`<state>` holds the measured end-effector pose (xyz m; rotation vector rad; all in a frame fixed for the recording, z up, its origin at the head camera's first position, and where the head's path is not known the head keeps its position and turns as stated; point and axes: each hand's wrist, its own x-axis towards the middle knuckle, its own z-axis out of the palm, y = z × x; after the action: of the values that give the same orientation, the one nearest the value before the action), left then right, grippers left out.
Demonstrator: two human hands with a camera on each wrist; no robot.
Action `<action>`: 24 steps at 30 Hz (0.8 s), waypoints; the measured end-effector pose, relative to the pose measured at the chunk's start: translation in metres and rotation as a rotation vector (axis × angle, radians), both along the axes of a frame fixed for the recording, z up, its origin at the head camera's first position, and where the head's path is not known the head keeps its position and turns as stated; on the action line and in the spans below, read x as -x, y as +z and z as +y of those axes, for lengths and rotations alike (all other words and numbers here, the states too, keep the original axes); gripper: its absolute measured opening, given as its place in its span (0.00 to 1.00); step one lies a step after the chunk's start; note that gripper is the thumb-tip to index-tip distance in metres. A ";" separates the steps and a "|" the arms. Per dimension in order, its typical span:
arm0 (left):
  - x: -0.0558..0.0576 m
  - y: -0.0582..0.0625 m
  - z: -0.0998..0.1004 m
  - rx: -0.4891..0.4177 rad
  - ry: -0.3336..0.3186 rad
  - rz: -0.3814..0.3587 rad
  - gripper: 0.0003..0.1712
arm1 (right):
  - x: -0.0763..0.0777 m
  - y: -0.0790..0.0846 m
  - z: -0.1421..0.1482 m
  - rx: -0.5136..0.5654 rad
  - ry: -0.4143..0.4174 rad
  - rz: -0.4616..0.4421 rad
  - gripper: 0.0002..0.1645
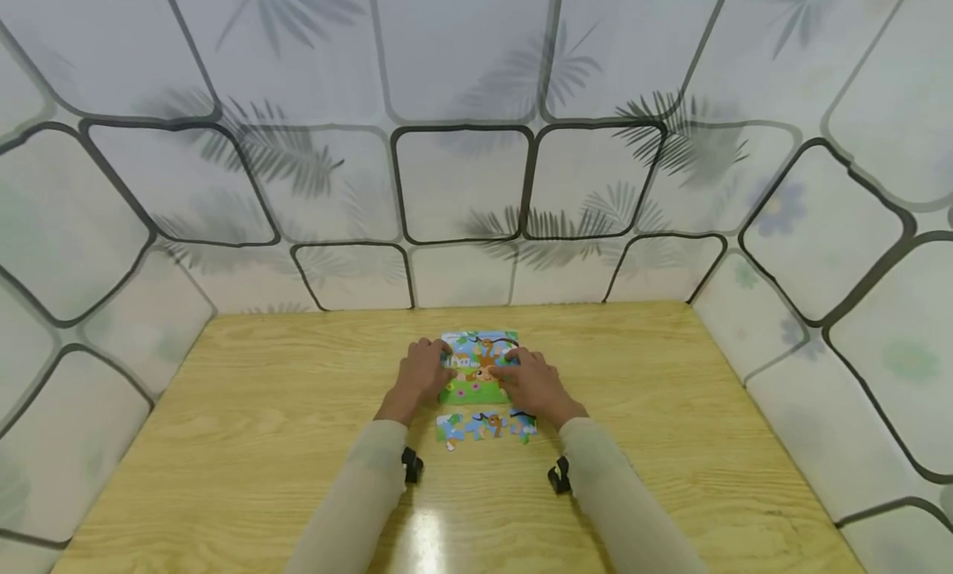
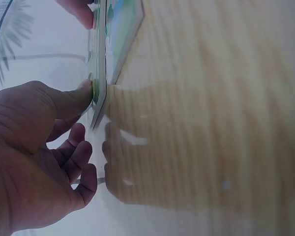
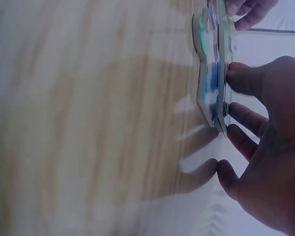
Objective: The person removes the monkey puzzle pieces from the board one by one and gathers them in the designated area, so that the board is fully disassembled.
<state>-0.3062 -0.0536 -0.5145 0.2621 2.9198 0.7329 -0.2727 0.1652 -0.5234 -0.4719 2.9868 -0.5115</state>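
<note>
A jigsaw puzzle [image 1: 476,392] with a monkey, a small house and flowers lies flat on the table. My left hand [image 1: 424,369] is at its left side; the left wrist view shows this thumb [image 2: 78,101] touching the puzzle's face, with the other fingers loosely bent. From the right, my right hand [image 1: 534,384] reaches over the puzzle, its thumb [image 3: 243,78] and fingertips touching the surface. Just below lie loose jigsaw pieces in a row: a left piece [image 1: 450,427], a middle monkey piece [image 1: 488,426] and a right piece [image 1: 524,425], partly near the right wrist.
The wooden table [image 1: 283,475] spreads around the puzzle on all sides. A patterned curtain [image 1: 462,185] encloses it at the back, left and right. Dark wrist mounts [image 1: 412,466] sit at both cuffs.
</note>
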 end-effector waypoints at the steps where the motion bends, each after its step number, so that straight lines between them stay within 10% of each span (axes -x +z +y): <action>1: 0.000 -0.001 0.000 0.002 -0.001 0.005 0.24 | -0.001 0.000 0.000 0.008 -0.005 -0.008 0.20; 12: 0.001 -0.002 0.001 -0.051 -0.024 0.071 0.19 | -0.002 0.000 -0.005 -0.009 -0.056 0.018 0.20; 24: -0.008 0.003 -0.005 -0.220 0.003 -0.040 0.11 | -0.002 0.000 -0.004 -0.023 -0.036 0.033 0.21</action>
<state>-0.2982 -0.0591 -0.5120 0.2601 2.8025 1.0490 -0.2709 0.1609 -0.5234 -0.4290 3.0344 -0.4766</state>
